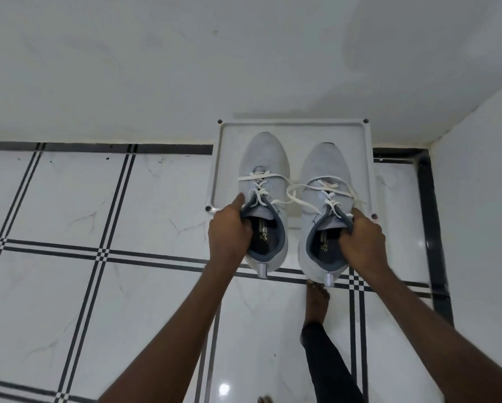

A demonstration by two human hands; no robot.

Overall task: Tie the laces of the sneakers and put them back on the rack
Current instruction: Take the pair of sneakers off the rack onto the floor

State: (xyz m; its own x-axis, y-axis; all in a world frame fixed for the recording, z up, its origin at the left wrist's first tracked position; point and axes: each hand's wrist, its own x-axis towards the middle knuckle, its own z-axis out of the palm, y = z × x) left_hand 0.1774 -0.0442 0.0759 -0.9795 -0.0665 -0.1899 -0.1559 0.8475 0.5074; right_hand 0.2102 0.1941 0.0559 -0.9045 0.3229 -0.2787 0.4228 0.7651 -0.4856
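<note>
Above rack (290,123), hands gripping sneakers (264,181).

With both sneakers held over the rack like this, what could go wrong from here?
1. The laces look loose and untied, and they cross between the left sneaker and the right sneaker; they may tangle.
2. Each hand, left hand and right hand, grips only the collar, so a shoe could slip.
3. The heels overhang the rack front edge and could tip off if released.

Walls: plain white wall (156,68) met a second white wall (482,175) in the right corner.
Floor: glossy white marbled tiles (69,199), black double-line borders, ceiling-light glare.
</note>
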